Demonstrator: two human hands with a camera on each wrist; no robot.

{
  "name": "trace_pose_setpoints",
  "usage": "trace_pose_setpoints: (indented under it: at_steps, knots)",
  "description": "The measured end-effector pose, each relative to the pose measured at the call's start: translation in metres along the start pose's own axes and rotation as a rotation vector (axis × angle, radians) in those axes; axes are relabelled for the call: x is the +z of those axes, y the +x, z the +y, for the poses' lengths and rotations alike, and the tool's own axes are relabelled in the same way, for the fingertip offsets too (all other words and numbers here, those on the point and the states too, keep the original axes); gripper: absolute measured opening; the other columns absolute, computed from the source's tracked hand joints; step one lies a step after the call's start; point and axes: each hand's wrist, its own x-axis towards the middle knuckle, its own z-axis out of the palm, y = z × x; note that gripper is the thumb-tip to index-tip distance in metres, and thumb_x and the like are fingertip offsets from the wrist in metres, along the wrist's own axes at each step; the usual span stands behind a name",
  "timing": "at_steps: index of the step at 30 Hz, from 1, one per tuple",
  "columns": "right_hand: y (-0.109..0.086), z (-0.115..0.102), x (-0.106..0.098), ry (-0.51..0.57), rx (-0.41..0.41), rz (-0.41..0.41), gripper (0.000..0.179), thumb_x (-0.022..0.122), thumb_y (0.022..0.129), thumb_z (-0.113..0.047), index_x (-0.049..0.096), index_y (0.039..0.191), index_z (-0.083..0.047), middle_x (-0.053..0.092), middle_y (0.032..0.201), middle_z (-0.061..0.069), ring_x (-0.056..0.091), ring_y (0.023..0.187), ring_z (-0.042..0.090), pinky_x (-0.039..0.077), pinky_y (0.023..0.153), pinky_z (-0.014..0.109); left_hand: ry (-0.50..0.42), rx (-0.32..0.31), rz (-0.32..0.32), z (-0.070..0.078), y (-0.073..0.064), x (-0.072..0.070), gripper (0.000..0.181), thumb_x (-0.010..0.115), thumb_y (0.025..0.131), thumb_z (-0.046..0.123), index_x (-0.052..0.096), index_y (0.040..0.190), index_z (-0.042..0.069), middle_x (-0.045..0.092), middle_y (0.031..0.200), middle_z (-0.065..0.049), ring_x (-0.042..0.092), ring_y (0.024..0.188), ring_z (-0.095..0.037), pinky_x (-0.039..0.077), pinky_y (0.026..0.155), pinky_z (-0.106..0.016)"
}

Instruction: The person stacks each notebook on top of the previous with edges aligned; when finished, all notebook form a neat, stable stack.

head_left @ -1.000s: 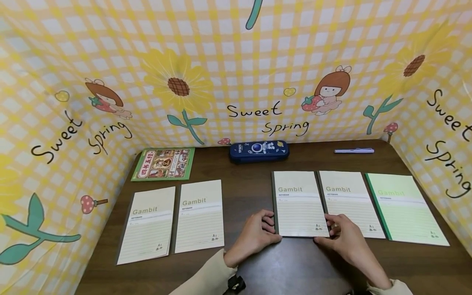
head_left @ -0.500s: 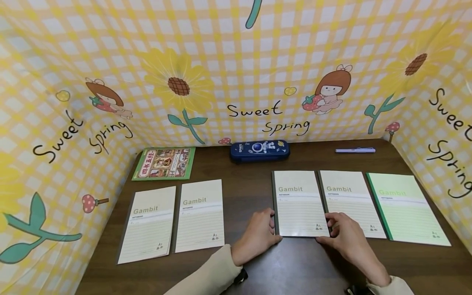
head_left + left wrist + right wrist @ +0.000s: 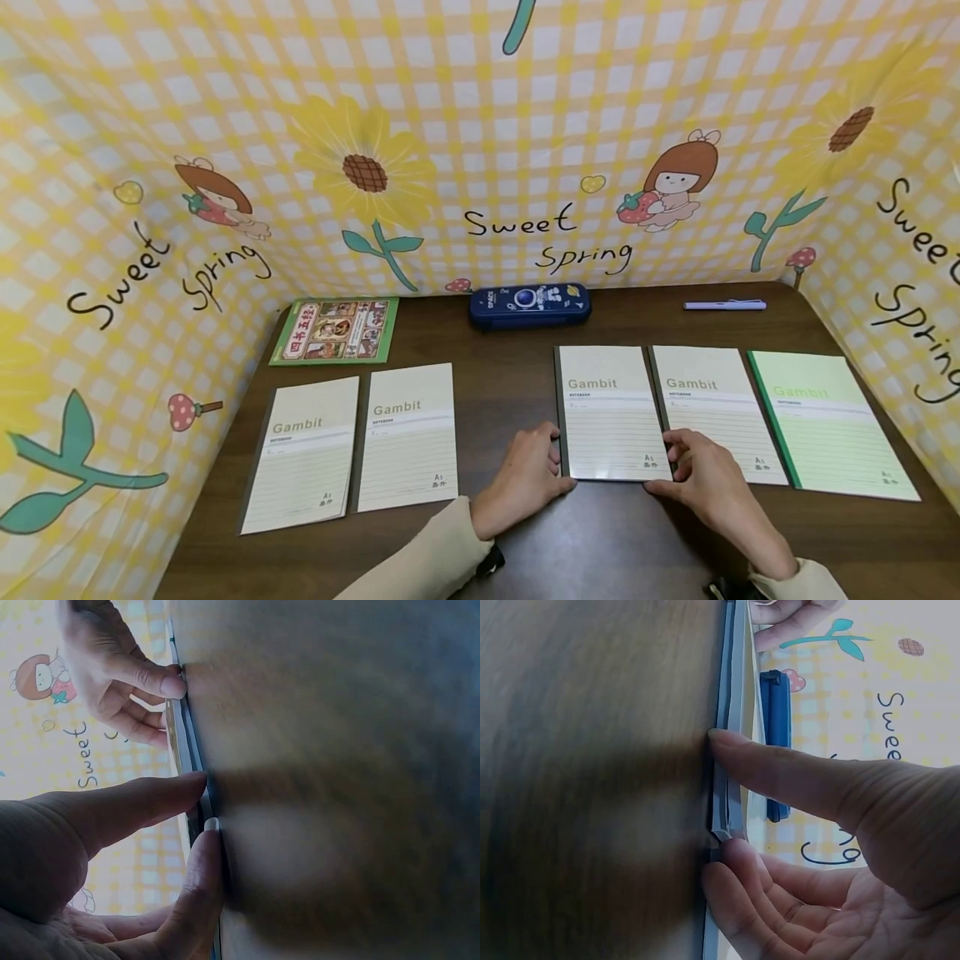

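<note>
A cream notebook [image 3: 611,425] marked "Gambit", with a dark spine, lies flat at the right of centre. My left hand [image 3: 522,477] holds its lower left corner, thumb at the front edge and curled fingers along the spine. At the lower right corner my right hand [image 3: 708,482] grips in the same manner, thumb on the front edge and fingers against the side. From the right wrist, the notebook's edge [image 3: 735,697] shows layers; I cannot tell whether it is one notebook or a stack. A second cream notebook [image 3: 708,387] lies just right, partly behind my right hand.
A green notebook [image 3: 832,425] lies at far right. Two cream notebooks, one [image 3: 300,458] farther left and one [image 3: 408,442] nearer, lie on the left. A picture book [image 3: 337,331], a blue pencil case [image 3: 529,307] and a lilac pen [image 3: 724,305] lie along the back.
My left wrist and sleeve have shifted slightly rightward, and the left fingers sit closer against the notebook's side. The notebooks and the right hand look nearly unchanged.
</note>
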Motion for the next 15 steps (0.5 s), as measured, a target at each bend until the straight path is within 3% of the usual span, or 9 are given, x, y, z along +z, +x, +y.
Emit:
trace_pose_setpoints:
  at_steps: [8,15]
  knots:
    - [-0.001,-0.004,-0.001,-0.065,-0.058,0.029,0.093,0.099,0.067,-0.035,0.054,0.14,0.003,0.065,0.092,0.002,0.056,0.071,0.009,0.043,0.062,0.027,-0.145,-0.045,-0.107,-0.003,-0.005,-0.01,0.07,0.095,0.075,0.015,0.061,0.132,-0.006,0.071,0.092,-0.006,0.066,0.074,-0.008,0.054,0.073,-0.021]
    - [-0.001,-0.017,0.002,-0.085,-0.176,0.15,0.081,0.099,0.069,-0.03,0.062,0.134,0.0,0.058,0.085,0.0,0.046,0.065,0.004,0.036,0.057,0.022,-0.082,0.027,-0.154,-0.01,-0.014,-0.025,0.073,0.092,0.08,0.03,0.059,0.139,0.001,0.075,0.106,-0.008,0.07,0.092,-0.016,0.055,0.083,-0.023]
